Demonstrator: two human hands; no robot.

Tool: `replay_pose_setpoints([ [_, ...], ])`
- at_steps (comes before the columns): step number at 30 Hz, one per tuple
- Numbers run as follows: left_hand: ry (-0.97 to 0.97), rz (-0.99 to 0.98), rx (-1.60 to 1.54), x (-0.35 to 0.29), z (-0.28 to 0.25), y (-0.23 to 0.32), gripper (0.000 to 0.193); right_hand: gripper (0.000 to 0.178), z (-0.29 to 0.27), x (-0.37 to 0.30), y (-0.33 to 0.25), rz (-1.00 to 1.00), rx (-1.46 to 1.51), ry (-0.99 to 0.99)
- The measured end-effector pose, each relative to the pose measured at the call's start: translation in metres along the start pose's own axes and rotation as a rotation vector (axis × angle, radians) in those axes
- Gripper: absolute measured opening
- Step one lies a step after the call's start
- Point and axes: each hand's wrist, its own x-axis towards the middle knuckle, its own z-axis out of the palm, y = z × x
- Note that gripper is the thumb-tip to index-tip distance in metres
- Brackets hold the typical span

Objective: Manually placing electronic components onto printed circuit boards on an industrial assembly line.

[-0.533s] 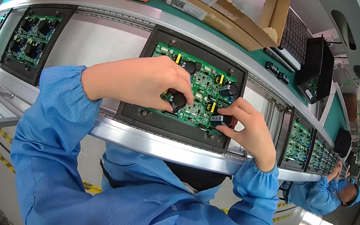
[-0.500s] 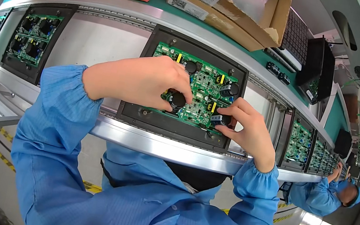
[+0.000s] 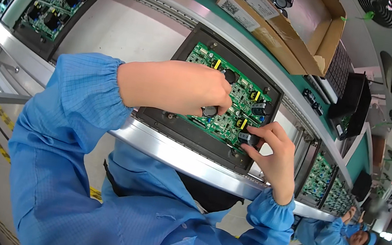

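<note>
Where a long silver rail (image 3: pixel 169 155) runs, a black carrier frame (image 3: pixel 198 140) lies along it, holding a green circuit board (image 3: pixel 227 122). The left hand (image 3: pixel 193 90) bends over the board, fingertips at a round capacitor (image 3: pixel 208 111); its thumb is hidden, so I can't tell if it pinches. The right hand (image 3: pixel 276 157) pinches a grey-marked capacitor (image 3: pixel 247 139) near the board's front right corner. Pushing crookedly could make that one lean; a slipping finger could knock the small yellow part (image 3: pixel 241 123) beside it.

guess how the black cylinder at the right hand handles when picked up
The black cylinder probably feels stiff, given its crisp outline. Loose, its rounded side might let it roll. Being small beside the right hand, it is probably light.
</note>
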Motion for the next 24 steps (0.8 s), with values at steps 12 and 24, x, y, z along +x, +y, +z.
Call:
replay_pose_setpoints([
  [12,0.288,0.192,-0.133,0.000,-0.024,-0.005,0.022,0.041,0.010,0.000,-0.026,0.172,-0.199,0.026],
  [24,0.545,0.843,-0.799,-0.037,-0.080,0.076,0.010,0.027,-0.190,-0.052,0.148,0.275,-0.110,0.710],
])
